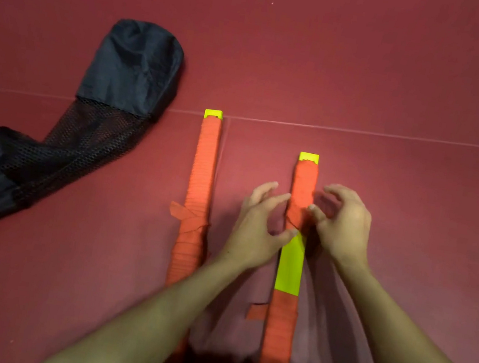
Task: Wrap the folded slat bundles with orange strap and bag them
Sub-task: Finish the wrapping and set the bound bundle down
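1. Judging by its look, the right-hand yellow-green folded slat bundle (pixel 291 262) should handle as a stiff, long and fairly light bar. It lies flat on the red matted surface (pixel 400 80), pointing away from the person, near its twin on the left.
2. The woven orange strap (pixel 304 184) looks soft and slightly grippy, so it should bite on itself. Any free end is likely to slacken if released. A bare yellow stretch between the two wound sections shows this wrap is unfinished.
3. The best hold is probably a pinch on the strap at the lower edge of the upper winding, with the slats steadied from both sides.
4. The left hand (pixel 253 229) has its fingers (pixel 274 186) spread apart and lifted, with the thumb tip touching that edge. The right hand (pixel 342 226) is curled just beside the strap, and I cannot tell whether it pinches anything.
5. There are two bundles; the other is a fully wrapped slat bundle (pixel 203 170) with a knot midway. One black fabric-and-mesh bag (pixel 131 67) lies limp, well apart to the left. Two hands are in view.
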### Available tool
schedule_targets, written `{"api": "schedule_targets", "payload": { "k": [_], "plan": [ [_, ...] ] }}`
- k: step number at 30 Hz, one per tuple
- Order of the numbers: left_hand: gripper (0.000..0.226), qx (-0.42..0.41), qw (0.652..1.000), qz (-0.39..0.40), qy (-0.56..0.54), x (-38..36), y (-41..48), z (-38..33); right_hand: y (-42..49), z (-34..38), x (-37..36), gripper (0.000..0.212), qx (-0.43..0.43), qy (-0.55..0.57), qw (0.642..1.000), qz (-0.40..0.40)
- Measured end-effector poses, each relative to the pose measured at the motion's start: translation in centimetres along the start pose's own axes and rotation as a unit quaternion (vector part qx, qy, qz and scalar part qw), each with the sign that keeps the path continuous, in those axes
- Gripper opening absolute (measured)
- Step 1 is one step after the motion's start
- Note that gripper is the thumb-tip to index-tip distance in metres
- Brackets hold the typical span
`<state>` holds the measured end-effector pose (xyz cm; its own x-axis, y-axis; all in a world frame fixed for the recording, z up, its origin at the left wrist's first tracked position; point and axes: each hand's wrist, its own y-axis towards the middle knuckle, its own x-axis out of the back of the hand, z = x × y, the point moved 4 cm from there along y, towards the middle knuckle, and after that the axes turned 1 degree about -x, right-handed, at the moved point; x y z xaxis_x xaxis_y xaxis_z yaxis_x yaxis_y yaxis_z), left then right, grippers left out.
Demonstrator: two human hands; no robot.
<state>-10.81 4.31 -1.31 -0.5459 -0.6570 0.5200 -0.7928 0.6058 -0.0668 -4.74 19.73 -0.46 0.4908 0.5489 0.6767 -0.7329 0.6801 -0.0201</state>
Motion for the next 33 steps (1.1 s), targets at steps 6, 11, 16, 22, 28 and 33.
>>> {"api": "schedule_targets", "payload": {
  "k": [6, 11, 16, 22, 28, 33],
  "plan": [
    [0.044, 0.035, 0.983, -0.021, 0.178, 10.6, 1.3, 4.7, -3.1, 6.1, -4.7, 0.032, 0.079, 0.003, 0.993, 0.085],
    [0.047, 0.110, 0.961, -0.071, 0.244, 20.2, -0.3, 9.6, -6.9, 9.8, -11.0, 0.055, 0.047, -0.016, 0.975, 0.218],
    [0.054, 0.197, 0.939, -0.109, 0.260, 25.7, -2.7, 13.6, -9.8, 12.7, -14.8, 0.087, 0.029, -0.104, 0.965, 0.241],
    [0.060, 0.264, 0.910, -0.110, 0.300, 29.1, -4.2, 17.6, -11.1, 12.1, -15.9, 0.108, 0.023, -0.164, 0.959, 0.230],
    [0.065, 0.332, 0.897, -0.050, 0.287, 28.3, -3.8, 18.2, -9.9, 11.4, -15.0, 0.095, 0.045, -0.113, 0.971, 0.204],
    [0.051, 0.285, 0.958, -0.029, 0.012, 22.5, -1.4, 12.2, -8.8, 8.3, -11.9, 0.090, -0.025, -0.065, 0.990, 0.119]
  ]
}}
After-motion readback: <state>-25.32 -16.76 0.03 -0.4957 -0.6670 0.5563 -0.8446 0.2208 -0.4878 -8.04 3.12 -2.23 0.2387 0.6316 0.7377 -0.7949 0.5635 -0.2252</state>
